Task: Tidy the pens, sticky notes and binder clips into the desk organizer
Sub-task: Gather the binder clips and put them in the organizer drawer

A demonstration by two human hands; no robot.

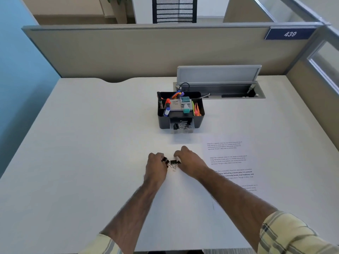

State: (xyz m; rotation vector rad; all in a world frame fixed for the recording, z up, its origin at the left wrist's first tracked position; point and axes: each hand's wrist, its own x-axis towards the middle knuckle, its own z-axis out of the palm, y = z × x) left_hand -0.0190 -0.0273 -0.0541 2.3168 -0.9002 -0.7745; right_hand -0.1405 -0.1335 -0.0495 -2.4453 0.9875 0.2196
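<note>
Gathers loose binder clips [172, 163] on desk [91, 143]: pinches some in curled left hand [156, 165], one in fingertips of right hand [189, 160]. Probably bunches them for one carry to open drawer [181, 126] of desk organizer [180, 110], already holding clips.

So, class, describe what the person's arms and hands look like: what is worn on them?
The left hand and right hand are bare: no gloves, rings or watch show. The forearms are uncovered too. The left sleeve and right sleeve are pale yellow check with grey stripes, stopping well short of the wrists.
</note>
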